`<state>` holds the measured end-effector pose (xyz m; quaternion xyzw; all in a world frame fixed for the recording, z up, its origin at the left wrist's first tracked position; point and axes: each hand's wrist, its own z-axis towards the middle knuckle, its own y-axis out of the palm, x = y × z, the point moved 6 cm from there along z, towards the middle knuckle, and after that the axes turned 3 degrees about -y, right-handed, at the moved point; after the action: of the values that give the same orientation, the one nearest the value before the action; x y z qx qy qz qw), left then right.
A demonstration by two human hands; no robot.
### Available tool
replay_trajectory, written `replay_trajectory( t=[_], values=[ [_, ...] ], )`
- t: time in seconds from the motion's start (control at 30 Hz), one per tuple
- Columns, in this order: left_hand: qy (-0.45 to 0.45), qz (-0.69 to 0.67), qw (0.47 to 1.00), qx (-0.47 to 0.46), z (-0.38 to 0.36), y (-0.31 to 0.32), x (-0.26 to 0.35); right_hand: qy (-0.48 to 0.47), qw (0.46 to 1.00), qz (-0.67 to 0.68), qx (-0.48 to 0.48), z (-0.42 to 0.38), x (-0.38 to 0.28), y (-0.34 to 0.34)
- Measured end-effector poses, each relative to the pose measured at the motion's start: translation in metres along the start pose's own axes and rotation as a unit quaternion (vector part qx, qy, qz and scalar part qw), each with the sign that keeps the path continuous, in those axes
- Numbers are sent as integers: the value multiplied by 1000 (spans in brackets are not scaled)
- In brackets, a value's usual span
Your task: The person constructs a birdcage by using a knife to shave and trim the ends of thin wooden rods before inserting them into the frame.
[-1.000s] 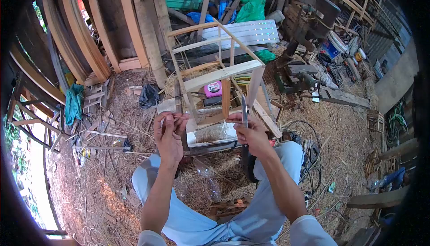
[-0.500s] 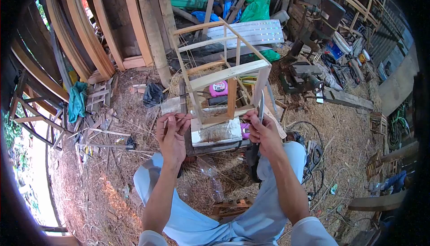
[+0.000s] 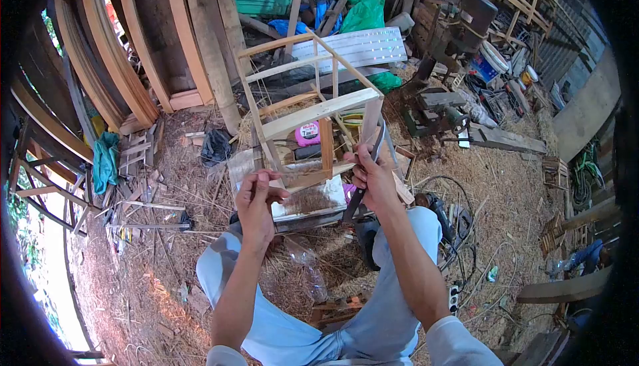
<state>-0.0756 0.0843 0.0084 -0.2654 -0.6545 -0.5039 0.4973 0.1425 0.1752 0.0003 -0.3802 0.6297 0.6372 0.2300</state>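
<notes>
My right hand [image 3: 374, 178] is closed around a knife [image 3: 354, 205], its dark handle pointing down and its narrow blade rising past my fingers. My left hand [image 3: 256, 203] is pinched on what looks like a thin, pale strip, which seems to run across toward my right fingertips; its full length is hard to make out. Just beyond both hands stands a slim wooden frame [image 3: 319, 114] of light bars. It rests on a low worn bench with a whitish block [image 3: 303, 211]. A pink tape measure [image 3: 307, 134] shows through the frame.
Wood shavings cover the ground [image 3: 166, 266]. Curved door or window frames [image 3: 113, 53] lean at the left. A machine with a dark metal base [image 3: 432, 109] stands at the right. Cables [image 3: 459, 193] lie by my right knee. Green plastic [image 3: 363, 13] and perforated white panels [image 3: 373, 46] are at the back.
The view has shifted slightly, so the scene sits further left. My right hand has risen a little and turned, tilting the knife so that more of its handle shows. Both hands stay closed.
</notes>
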Motion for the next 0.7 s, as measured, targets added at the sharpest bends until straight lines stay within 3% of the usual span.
replay_trajectory(
  t=[0.23,0.5,0.6,0.7],
  values=[
    [44,-39,995,79,8,-20,5,27,998,-52,3,-3,13,8],
    [16,-44,999,25,2,-13,15,18,999,-52,-3,-13,14,26],
    [26,-23,999,22,3,-29,22,-13,986,-140,-87,-28,19,33],
    [1,44,999,11,-4,-28,5,-41,961,-262,-85,-39,34,36]
  ],
)
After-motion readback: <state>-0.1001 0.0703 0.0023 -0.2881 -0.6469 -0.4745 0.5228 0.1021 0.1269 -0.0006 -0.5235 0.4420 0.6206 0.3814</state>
